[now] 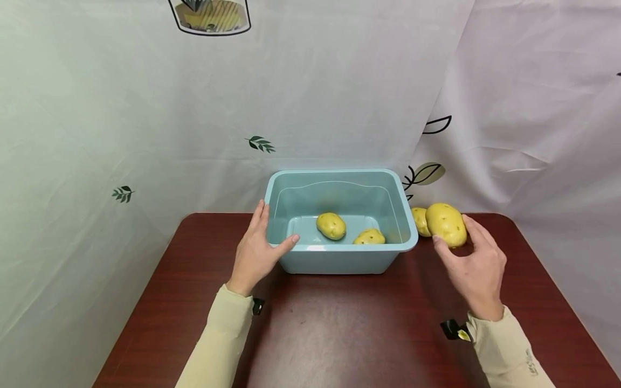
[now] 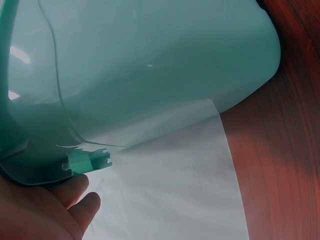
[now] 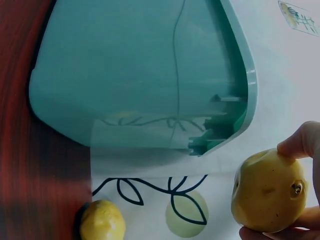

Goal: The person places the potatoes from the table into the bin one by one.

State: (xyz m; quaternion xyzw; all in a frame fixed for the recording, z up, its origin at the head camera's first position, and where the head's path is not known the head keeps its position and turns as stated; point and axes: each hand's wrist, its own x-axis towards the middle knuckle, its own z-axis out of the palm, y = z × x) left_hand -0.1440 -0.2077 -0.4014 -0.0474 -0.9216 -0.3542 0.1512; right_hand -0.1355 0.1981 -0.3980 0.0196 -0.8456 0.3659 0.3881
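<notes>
My right hand [image 1: 477, 267] holds a yellow potato [image 1: 446, 223] between thumb and fingers, lifted to the right of a light blue plastic bin [image 1: 335, 261]. In the right wrist view this potato [image 3: 270, 192] shows a dark eye on its skin. My left hand [image 1: 257, 250] rests at the bin's front left corner, fingers extended along the outer side and thumb over the front rim. The left wrist view shows the left fingertips [image 2: 85, 205] just under the rim. Inside the bin lie two potatoes, one near the middle [image 1: 331, 226] and another [image 1: 370, 236] partly hidden by the front rim.
Another potato [image 1: 421, 221] lies on the dark red wooden table [image 1: 339, 328], right of the bin and partly behind the held one. A pale printed cloth [image 1: 330, 97] hangs behind the table and along its sides.
</notes>
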